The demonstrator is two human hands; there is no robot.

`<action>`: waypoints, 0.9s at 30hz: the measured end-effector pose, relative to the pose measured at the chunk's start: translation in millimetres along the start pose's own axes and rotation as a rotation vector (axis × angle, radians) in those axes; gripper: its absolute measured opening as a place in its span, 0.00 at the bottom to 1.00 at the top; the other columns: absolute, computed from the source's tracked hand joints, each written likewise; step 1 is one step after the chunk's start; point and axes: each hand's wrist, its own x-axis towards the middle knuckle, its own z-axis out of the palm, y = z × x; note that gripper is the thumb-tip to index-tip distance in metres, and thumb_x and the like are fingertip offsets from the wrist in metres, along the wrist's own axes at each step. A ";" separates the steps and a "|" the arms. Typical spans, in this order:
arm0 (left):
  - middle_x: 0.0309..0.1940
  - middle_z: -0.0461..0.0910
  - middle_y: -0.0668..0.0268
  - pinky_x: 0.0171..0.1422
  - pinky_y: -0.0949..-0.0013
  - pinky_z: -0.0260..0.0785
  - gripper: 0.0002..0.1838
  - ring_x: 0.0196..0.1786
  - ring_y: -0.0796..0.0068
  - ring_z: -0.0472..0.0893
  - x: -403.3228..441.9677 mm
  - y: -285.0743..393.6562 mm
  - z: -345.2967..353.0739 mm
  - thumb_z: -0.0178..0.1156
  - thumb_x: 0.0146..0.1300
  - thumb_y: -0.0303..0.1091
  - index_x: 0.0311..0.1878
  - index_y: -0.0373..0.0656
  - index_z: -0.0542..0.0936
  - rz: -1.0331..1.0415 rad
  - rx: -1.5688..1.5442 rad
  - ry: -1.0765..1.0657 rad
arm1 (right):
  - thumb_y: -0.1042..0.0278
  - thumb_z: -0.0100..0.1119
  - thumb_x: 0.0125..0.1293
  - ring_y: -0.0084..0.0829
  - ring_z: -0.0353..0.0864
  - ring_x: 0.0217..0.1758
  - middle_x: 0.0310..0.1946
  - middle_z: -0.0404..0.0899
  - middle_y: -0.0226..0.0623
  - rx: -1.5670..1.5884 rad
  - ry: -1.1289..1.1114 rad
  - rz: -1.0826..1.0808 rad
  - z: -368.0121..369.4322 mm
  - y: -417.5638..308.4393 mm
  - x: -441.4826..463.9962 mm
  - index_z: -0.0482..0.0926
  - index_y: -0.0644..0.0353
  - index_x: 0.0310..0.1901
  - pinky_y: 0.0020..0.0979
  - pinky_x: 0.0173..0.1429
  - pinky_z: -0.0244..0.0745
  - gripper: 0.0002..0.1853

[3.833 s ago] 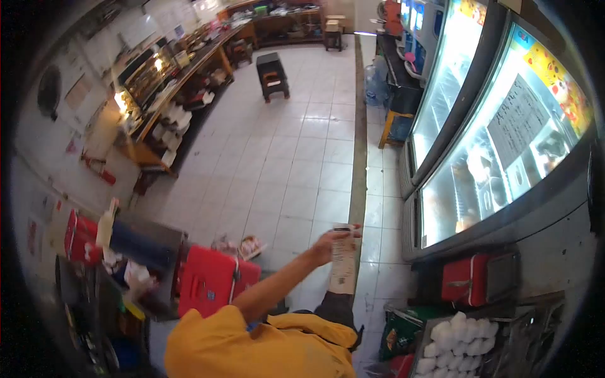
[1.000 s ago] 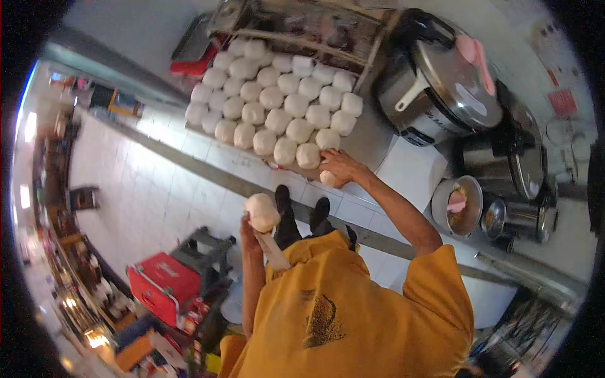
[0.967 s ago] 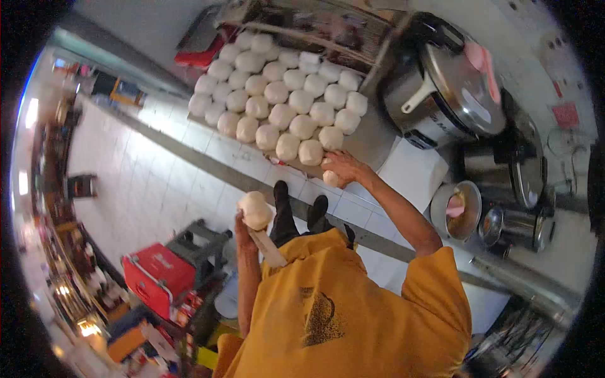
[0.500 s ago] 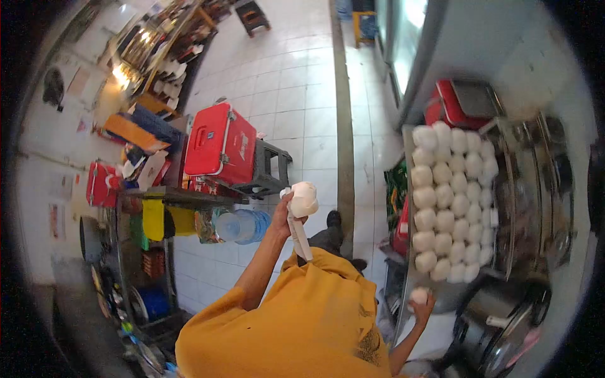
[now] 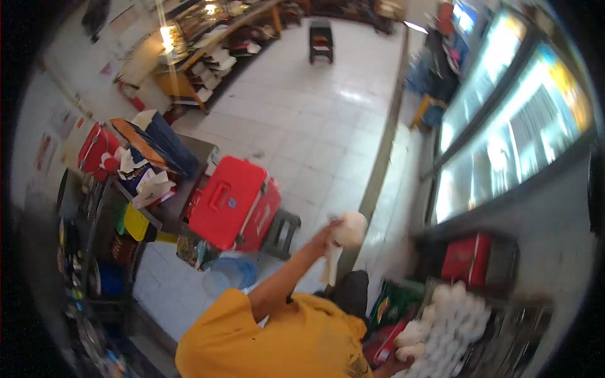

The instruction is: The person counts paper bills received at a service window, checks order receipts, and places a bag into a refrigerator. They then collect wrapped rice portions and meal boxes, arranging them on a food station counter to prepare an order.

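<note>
My left hand (image 5: 326, 234) is raised ahead of me, its fingers closed around a pale, rounded bundle (image 5: 350, 229). A flat whitish strip (image 5: 331, 263) hangs down below that hand. Low on the right, my right hand (image 5: 402, 364) is partly cut off by the frame's bottom edge. Its fingers curl about a pale ball (image 5: 411, 351), at the near left edge of a crowded group of white balls (image 5: 449, 327). The picture is blurred, so what the balls are made of cannot be told.
A red cooler box (image 5: 230, 201) sits on a dark stool (image 5: 282, 233) to the left, with a large blue water bottle (image 5: 230, 274) below it. Glass-door fridges (image 5: 498, 138) line the right wall. Another red box (image 5: 466, 258) stands behind the balls. A black stool (image 5: 321, 41) is farther off.
My view has swung up and to the right, showing the fridges. My left hand still holds the bundle, now farther forward. My right hand has come from beside the balls to their edge.
</note>
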 end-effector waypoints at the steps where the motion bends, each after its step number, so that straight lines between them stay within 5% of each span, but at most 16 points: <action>1: 0.46 0.82 0.65 0.43 0.66 0.80 0.26 0.43 0.73 0.84 73.8 -14.8 -45.2 0.63 0.64 0.52 0.60 0.48 0.75 -0.028 -0.011 -0.119 | 0.60 0.72 0.48 0.44 0.74 0.54 0.50 0.73 0.42 -0.008 -0.053 -0.010 40.4 -17.8 34.0 0.75 0.58 0.49 0.47 0.60 0.73 0.26; 2: 0.45 0.82 0.65 0.46 0.67 0.79 0.25 0.42 0.75 0.83 117.8 -5.6 -55.4 0.63 0.64 0.51 0.58 0.47 0.75 0.006 0.113 -0.335 | 0.60 0.71 0.49 0.43 0.74 0.54 0.50 0.72 0.42 -0.022 -0.111 -0.023 82.7 -36.2 70.9 0.75 0.57 0.49 0.47 0.60 0.73 0.25; 4: 0.43 0.81 0.68 0.40 0.74 0.78 0.24 0.38 0.77 0.82 136.8 47.2 27.3 0.65 0.63 0.49 0.56 0.45 0.75 0.147 0.010 -0.182 | 0.59 0.70 0.50 0.43 0.74 0.55 0.49 0.72 0.42 -0.056 -0.228 -0.038 167.6 -71.3 137.1 0.74 0.57 0.49 0.47 0.61 0.73 0.25; 6: 0.42 0.82 0.69 0.38 0.75 0.78 0.24 0.37 0.78 0.82 153.5 108.1 51.0 0.66 0.62 0.50 0.54 0.44 0.76 0.017 -0.165 -0.038 | 0.59 0.69 0.51 0.43 0.74 0.55 0.49 0.72 0.42 -0.088 -0.318 -0.061 246.1 -106.4 197.6 0.74 0.57 0.49 0.47 0.61 0.73 0.24; 10: 0.40 0.82 0.69 0.33 0.77 0.76 0.24 0.34 0.79 0.82 259.9 215.1 -53.6 0.64 0.64 0.52 0.54 0.44 0.77 0.271 -0.107 -0.141 | 0.58 0.66 0.54 0.43 0.74 0.56 0.49 0.72 0.41 -0.078 -0.547 -0.169 400.6 -180.7 319.6 0.73 0.57 0.49 0.48 0.62 0.73 0.23; 15: 0.47 0.83 0.64 0.49 0.63 0.80 0.29 0.46 0.68 0.84 113.1 431.4 -1.9 0.65 0.62 0.52 0.60 0.44 0.75 0.675 -0.243 0.559 | 0.57 0.63 0.57 0.42 0.74 0.56 0.49 0.72 0.41 0.065 -1.010 -0.216 688.6 -239.1 438.9 0.72 0.56 0.49 0.48 0.62 0.73 0.21; 16: 0.45 0.83 0.64 0.47 0.64 0.80 0.27 0.45 0.68 0.85 114.8 459.0 -27.5 0.65 0.61 0.51 0.57 0.44 0.76 0.859 -0.389 0.532 | 0.57 0.62 0.57 0.42 0.74 0.56 0.49 0.71 0.41 0.103 -1.120 -0.159 756.6 -237.7 456.4 0.72 0.56 0.49 0.48 0.63 0.73 0.21; 18: 0.41 0.83 0.67 0.38 0.69 0.79 0.22 0.41 0.71 0.84 108.4 522.1 -81.9 0.65 0.61 0.49 0.51 0.45 0.78 0.977 -0.547 0.536 | 0.65 0.64 0.46 0.51 0.65 0.70 0.65 0.66 0.48 0.106 -1.310 0.069 886.4 -228.8 488.7 0.63 0.64 0.68 0.55 0.74 0.61 0.42; 20: 0.37 0.81 0.66 0.29 0.70 0.75 0.19 0.36 0.72 0.83 108.0 576.1 -145.9 0.66 0.61 0.46 0.49 0.46 0.78 1.142 -0.591 0.285 | 0.67 0.65 0.43 0.49 0.66 0.69 0.64 0.67 0.47 0.092 -1.311 0.153 1009.7 -212.9 470.1 0.65 0.62 0.66 0.55 0.73 0.61 0.43; 23: 0.35 0.80 0.66 0.24 0.72 0.69 0.16 0.31 0.74 0.80 95.8 689.4 -149.4 0.66 0.61 0.43 0.48 0.46 0.78 1.243 -0.799 0.880 | 0.67 0.67 0.40 0.47 0.68 0.66 0.61 0.70 0.44 0.041 -1.313 0.301 1138.9 -171.9 433.4 0.68 0.58 0.63 0.54 0.71 0.64 0.41; 27: 0.39 0.81 0.66 0.23 0.73 0.67 0.18 0.34 0.73 0.81 61.4 799.6 -225.9 0.66 0.62 0.42 0.51 0.47 0.77 1.346 -0.730 0.850 | 0.65 0.66 0.42 0.50 0.68 0.65 0.60 0.71 0.44 -0.026 -1.267 0.501 1261.9 -94.1 413.7 0.69 0.56 0.62 0.55 0.67 0.68 0.39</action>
